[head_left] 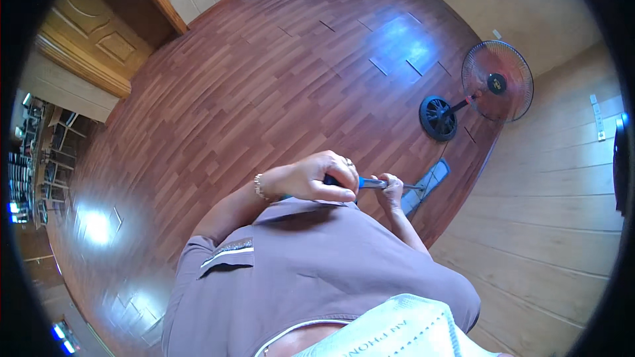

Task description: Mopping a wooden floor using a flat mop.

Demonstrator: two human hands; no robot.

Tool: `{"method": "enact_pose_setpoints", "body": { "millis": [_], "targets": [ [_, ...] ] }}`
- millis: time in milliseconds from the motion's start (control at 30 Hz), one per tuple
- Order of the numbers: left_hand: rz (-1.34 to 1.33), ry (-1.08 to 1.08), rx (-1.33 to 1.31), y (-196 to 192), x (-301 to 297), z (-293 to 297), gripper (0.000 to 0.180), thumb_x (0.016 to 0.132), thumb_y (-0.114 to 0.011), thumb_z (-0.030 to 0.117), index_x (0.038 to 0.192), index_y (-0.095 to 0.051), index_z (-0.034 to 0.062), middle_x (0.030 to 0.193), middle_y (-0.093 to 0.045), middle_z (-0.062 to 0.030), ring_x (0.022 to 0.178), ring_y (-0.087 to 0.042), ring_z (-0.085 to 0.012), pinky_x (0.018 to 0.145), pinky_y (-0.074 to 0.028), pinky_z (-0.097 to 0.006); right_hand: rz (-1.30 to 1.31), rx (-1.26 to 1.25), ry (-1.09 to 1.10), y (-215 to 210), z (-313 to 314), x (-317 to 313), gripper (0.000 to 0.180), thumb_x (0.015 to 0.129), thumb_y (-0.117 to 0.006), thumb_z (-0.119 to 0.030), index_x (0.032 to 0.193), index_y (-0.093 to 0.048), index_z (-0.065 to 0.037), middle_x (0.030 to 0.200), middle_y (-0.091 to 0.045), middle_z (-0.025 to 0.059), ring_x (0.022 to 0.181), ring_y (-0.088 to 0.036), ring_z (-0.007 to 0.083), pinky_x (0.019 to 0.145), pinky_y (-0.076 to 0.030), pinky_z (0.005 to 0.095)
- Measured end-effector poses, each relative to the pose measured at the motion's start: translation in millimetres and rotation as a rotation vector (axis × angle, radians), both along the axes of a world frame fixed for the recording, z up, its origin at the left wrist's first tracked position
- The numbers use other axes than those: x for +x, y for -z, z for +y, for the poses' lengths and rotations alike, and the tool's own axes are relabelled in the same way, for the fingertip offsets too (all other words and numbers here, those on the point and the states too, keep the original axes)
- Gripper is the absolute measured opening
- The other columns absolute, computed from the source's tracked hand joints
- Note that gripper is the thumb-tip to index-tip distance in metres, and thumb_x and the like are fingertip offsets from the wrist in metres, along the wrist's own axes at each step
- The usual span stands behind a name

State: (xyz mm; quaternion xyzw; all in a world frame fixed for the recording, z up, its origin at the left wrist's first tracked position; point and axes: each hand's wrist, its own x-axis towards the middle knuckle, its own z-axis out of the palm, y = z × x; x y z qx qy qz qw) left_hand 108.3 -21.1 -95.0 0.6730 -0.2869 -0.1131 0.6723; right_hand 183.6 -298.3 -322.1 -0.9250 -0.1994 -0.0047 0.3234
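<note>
My left hand [316, 178], with a bracelet and a ring, is closed around the blue grip at the top of a flat mop's handle [370, 184]. Just to its right, my right hand [391, 189] grips the metal pole of the same handle. The pole runs right and down to the mop's flat blue-grey head [428, 184], which rests on the reddish wooden floor [264, 79] close to the wall. My grey shirt hides my lower arms and body.
A standing fan [497, 81] with a round black base [438, 118] stands on the floor by the pale wooden wall [549, 211] on the right. A wooden door [92, 33] is at the upper left. Shelves [33, 158] are at the far left.
</note>
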Motion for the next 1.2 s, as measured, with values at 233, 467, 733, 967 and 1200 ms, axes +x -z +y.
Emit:
{"method": "enact_pose_setpoints", "body": {
  "millis": [233,467,733,967,1200],
  "targets": [
    [-0.216,-0.172,0.005,-78.5,-34.9,35.4,0.025,0.076,-0.065,0.015,0.055,-0.055,0.0058,0.059,-0.057,-0.0047,0.066,-0.063,-0.0217,0.08,-0.045,-0.038,-0.08,0.319,-0.247,-50.7,96.4,3.5,0.03,0.076,-0.075,-0.025,0.06,-0.058,-0.006,0.058,-0.057,0.011,0.06,-0.056,0.0322,0.069,-0.044,0.0413],
    [-0.279,-0.428,0.138,-71.6,-68.8,31.0,0.027,0.079,-0.066,0.012,0.058,-0.051,0.0021,0.059,-0.05,-0.0084,0.059,-0.053,-0.0254,0.074,-0.044,-0.038,0.024,0.48,-0.496,-36.2,161.8,36.8,0.024,0.068,-0.079,-0.015,0.061,-0.058,-0.006,0.06,-0.059,0.0104,0.06,-0.059,0.0315,0.057,-0.044,0.0391],
    [-0.16,-0.889,0.226,-31.1,-99.3,7.3,0.019,0.078,-0.067,0.004,0.062,-0.057,0.0009,0.065,-0.057,-0.009,0.07,-0.058,-0.023,0.08,-0.044,-0.039,0.102,0.362,-1.02,2.1,237.5,76.6,0.031,0.067,-0.082,-0.015,0.06,-0.053,-0.005,0.057,-0.052,0.0078,0.057,-0.054,0.0252,0.056,-0.04,0.0356],
    [-0.148,-1.148,0.372,-40.9,-154.8,0.7,0.019,0.075,-0.066,0.0,0.06,-0.055,0.0039,0.06,-0.056,-0.0054,0.069,-0.062,-0.0216,0.084,-0.045,-0.039,0.236,0.28,-1.32,-6.9,309.8,14.2,0.03,0.072,-0.079,-0.025,0.062,-0.058,-0.007,0.061,-0.059,0.0111,0.063,-0.058,0.0319,0.059,-0.044,0.0396],
    [-0.194,-1.42,0.52,-73.8,-234.2,-19.7,0.017,0.074,-0.067,0.005,0.062,-0.054,0.005,0.062,-0.058,-0.0054,0.068,-0.064,-0.0247,0.077,-0.049,-0.039,0.357,0.328,-1.691,-29.4,359.6,-107.1,0.028,0.074,-0.079,-0.023,0.066,-0.059,-0.006,0.066,-0.06,0.013,0.066,-0.059,0.0335,0.06,-0.044,0.041]
  ]
}}
